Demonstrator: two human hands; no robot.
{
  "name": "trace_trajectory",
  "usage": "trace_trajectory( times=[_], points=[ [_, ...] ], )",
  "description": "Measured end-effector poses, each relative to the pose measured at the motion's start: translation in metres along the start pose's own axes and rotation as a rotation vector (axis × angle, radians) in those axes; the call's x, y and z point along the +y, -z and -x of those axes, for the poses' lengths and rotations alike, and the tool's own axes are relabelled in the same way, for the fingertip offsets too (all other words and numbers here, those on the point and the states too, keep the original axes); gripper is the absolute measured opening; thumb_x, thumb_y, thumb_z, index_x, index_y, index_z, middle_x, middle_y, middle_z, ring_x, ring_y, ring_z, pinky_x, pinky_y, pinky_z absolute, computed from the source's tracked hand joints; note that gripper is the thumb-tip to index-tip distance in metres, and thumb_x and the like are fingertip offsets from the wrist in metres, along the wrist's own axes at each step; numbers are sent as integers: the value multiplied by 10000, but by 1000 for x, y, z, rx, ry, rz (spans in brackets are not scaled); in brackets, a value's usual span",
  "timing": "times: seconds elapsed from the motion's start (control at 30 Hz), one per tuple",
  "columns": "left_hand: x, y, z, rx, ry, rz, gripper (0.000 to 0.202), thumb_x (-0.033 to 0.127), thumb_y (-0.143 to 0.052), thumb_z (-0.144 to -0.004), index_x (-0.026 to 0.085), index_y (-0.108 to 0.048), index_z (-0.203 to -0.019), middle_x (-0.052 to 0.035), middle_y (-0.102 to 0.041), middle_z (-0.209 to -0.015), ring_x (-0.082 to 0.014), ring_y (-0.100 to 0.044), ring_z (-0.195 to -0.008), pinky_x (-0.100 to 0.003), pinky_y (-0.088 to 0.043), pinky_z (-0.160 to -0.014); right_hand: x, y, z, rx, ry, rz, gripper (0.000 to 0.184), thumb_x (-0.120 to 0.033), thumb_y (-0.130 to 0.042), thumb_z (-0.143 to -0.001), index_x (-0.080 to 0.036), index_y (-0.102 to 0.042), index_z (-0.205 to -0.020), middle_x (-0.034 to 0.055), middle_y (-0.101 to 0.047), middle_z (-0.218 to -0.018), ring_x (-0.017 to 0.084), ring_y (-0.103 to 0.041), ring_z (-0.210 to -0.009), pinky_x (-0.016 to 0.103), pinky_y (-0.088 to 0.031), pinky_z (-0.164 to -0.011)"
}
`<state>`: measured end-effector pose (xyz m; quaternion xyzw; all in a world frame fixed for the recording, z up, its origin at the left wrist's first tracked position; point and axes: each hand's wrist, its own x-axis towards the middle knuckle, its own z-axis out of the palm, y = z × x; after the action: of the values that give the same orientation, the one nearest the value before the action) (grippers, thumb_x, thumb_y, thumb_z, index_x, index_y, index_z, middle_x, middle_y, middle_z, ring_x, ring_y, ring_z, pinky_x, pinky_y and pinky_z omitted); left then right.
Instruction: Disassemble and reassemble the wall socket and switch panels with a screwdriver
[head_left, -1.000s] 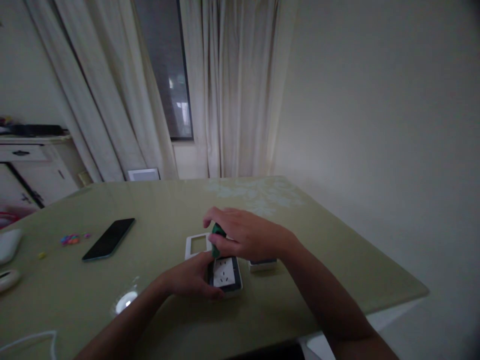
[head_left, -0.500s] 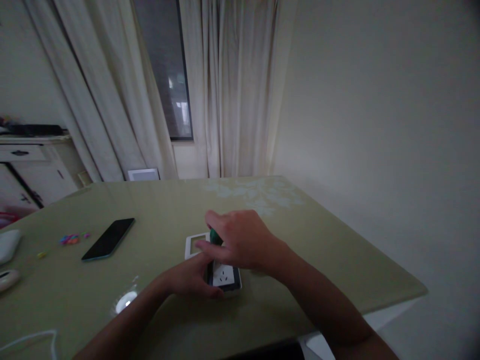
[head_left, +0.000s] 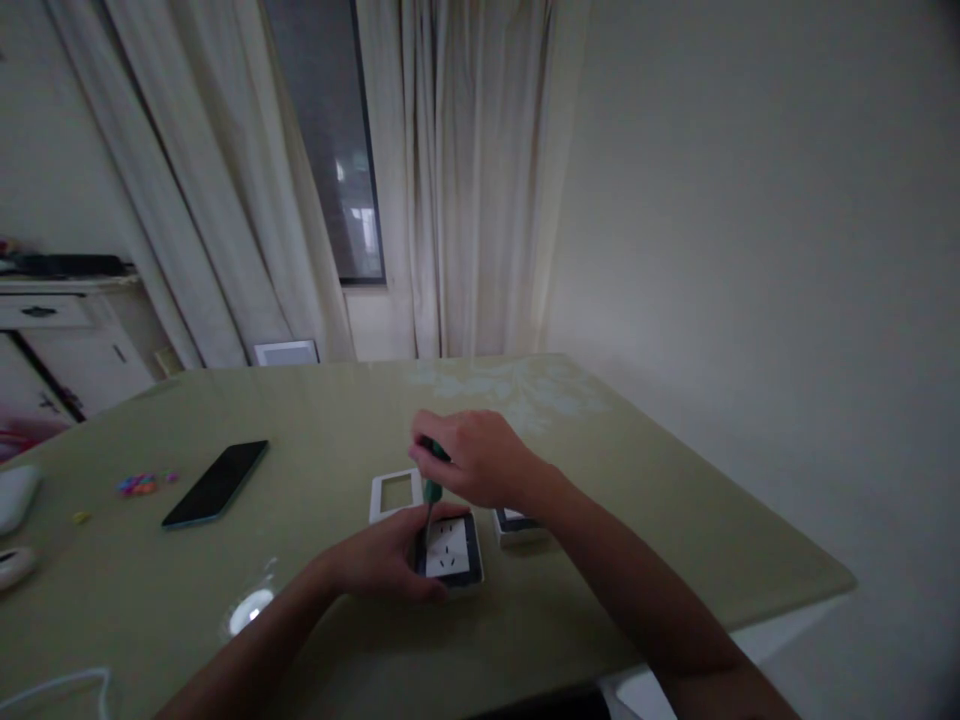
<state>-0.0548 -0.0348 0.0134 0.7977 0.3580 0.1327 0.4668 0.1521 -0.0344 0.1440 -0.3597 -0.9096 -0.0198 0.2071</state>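
Note:
My right hand (head_left: 469, 455) is closed around the green handle of a screwdriver (head_left: 433, 490). Its shaft points down to the left edge of a wall socket (head_left: 448, 548), which has a white face with slots and a dark surround. Thumb and fingers of my left hand (head_left: 394, 555) grip that socket from its left side against the table. Just behind it lies a white rectangular frame (head_left: 375, 495), partly covered by the left hand. A second, similar socket unit (head_left: 517, 528) sits to the right, half hidden under my right forearm.
A dark phone (head_left: 217, 485) lies on the green-covered table (head_left: 322, 420) at the left. Beyond it are small colourful pieces (head_left: 137, 486). White objects (head_left: 15, 497) stand at the far left, and a white cable (head_left: 67, 682) runs along the near-left edge. A wall borders the right.
My right hand has risen slightly and tilted, so the screwdriver's handle and shaft now show. The second socket unit has come into sight beside the forearm. My left hand stays on the socket.

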Motion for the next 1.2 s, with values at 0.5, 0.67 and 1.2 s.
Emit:
trace_trajectory(
  times=[0.5, 0.67, 1.2],
  points=[
    [6, 2, 2, 1, -4, -48, 932, 303, -883, -727, 297, -551, -1597, -59, -762, -1280, -306, -728, -1086, -380, -599, -933, 8, 2, 5, -2, 140, -163, 207, -325, -585, -1094, -207, -623, -1259, 83, -780, -1090, 228, -699, -987, 314, -452, -818],
    [-3, -1, 0, 9, -6, -40, 896, 326, -886, -714, 255, -572, -1550, -91, -733, -1376, -325, -717, -1152, -406, -595, -983, 9, -6, 0, 6, 111, -122, 207, -410, -579, -1096, -219, -659, -1098, 48, -764, -913, 217, -669, -827, 314, -432, -751],
    [11, 3, 2, 4, 22, -89, 882, 344, -876, -721, 260, -583, -1549, -67, -758, -1215, -295, -716, -1008, -372, -579, -878, 10, -5, -1, 36, 112, -185, 259, -441, -572, -1093, -214, -686, -1145, 52, -778, -962, 213, -678, -860, 303, -440, -772]
  ],
)
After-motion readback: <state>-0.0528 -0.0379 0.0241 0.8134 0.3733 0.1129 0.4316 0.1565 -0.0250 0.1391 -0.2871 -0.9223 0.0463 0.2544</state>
